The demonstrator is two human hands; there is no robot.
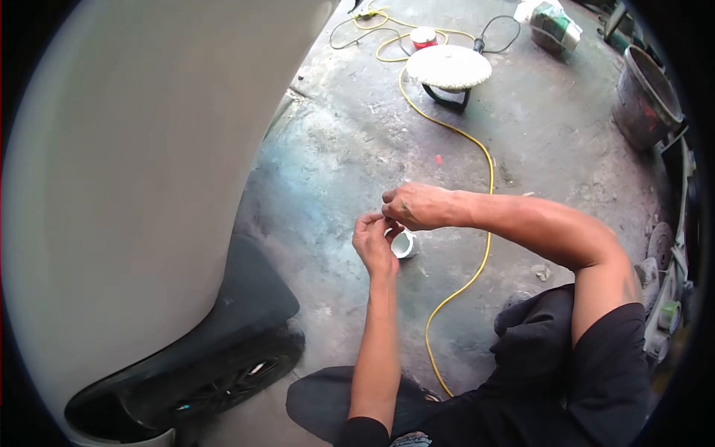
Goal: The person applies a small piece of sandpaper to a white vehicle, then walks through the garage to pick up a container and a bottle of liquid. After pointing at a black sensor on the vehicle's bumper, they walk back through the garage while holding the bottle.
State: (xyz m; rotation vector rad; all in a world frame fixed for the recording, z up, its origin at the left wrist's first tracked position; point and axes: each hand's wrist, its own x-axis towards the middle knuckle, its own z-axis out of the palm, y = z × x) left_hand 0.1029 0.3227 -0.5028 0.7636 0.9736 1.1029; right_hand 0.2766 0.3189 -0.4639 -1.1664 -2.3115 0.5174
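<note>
My left hand (375, 237) is raised in front of me, its fingertips pinched together. Against those fingertips, my right hand (417, 205) comes in from the right with closed fingers. Whatever sits between the two hands is too small or hidden to make out. Just below and behind the hands is a small white cup (404, 245), partly covered by my left hand; its open top faces me.
A car's pale body panel (149, 164) and black wheel (223, 387) stand on the left. A yellow cord (488, 160) winds across the stained floor to a polisher with a white fluffy pad (449, 65). A red-and-white tin (423, 37) and dark bucket (644, 104) are farther off.
</note>
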